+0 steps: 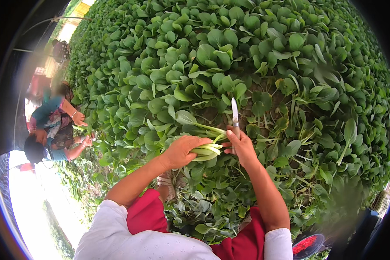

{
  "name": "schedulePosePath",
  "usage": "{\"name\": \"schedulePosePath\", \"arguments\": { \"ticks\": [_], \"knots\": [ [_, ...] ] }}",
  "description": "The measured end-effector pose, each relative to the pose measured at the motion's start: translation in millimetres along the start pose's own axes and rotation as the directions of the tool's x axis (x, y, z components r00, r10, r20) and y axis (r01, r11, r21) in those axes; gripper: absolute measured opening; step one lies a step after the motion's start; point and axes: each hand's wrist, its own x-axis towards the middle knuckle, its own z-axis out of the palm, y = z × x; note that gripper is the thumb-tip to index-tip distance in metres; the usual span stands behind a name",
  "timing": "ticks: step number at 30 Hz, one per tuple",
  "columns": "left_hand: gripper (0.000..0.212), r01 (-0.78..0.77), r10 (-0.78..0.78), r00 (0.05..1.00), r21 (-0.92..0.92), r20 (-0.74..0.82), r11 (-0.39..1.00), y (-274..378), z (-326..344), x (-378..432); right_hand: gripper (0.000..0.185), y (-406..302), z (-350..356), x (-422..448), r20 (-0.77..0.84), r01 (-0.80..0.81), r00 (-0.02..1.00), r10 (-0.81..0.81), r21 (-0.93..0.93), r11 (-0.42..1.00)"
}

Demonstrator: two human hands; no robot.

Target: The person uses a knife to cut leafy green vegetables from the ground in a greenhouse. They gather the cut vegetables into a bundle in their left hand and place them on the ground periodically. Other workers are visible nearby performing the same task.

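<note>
My left hand (183,151) is closed around a bunch of pale-stemmed leafy greens (208,152), cut stem ends pointing right. In my right hand (242,146) is a small knife (235,113) with a wooden handle, its blade pointing up and away from me. A single stalk of greens (211,128) lies with its base at my right fingers and its leaf to the left, above the bunch. Whether my right fingers pinch that stalk is hard to tell. The leaves of the bunch are largely hidden under my left hand.
Dense leafy greens (169,48) grow ahead and to both sides. Cut leaves (195,208) litter the ground around my sandalled foot (165,185). At left, another person (53,126) reaches into the plants. A dark basin with red contents (307,245) sits at lower right.
</note>
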Motion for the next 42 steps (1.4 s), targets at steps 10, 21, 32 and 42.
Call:
{"name": "schedulePosePath", "arguments": {
  "ticks": [10,21,32,42],
  "knots": [
    [0.075,0.128,-0.128,0.992,-0.039,-0.014,0.991,54,-36,42,0.023,-40,-36,-29,-0.146,0.323,0.896,-0.42,-0.435,0.84],
    [0.054,-0.188,0.02,0.967,0.664,0.253,0.724,13,8,177,0.043,0,-80,12,-0.155,0.146,0.861,-0.484,-0.837,0.528],
    [0.063,0.025,-0.019,1.0,0.597,-0.016,0.802,-40,26,141,0.041,20,-67,62,-0.114,0.01,0.855,-0.505,-0.972,0.236],
    [0.063,-0.196,0.241,0.97,0.496,-0.028,0.846,-37,-5,99,0.04,28,-79,37,-0.287,0.134,0.914,-0.285,-0.449,0.883]
  ]
}}
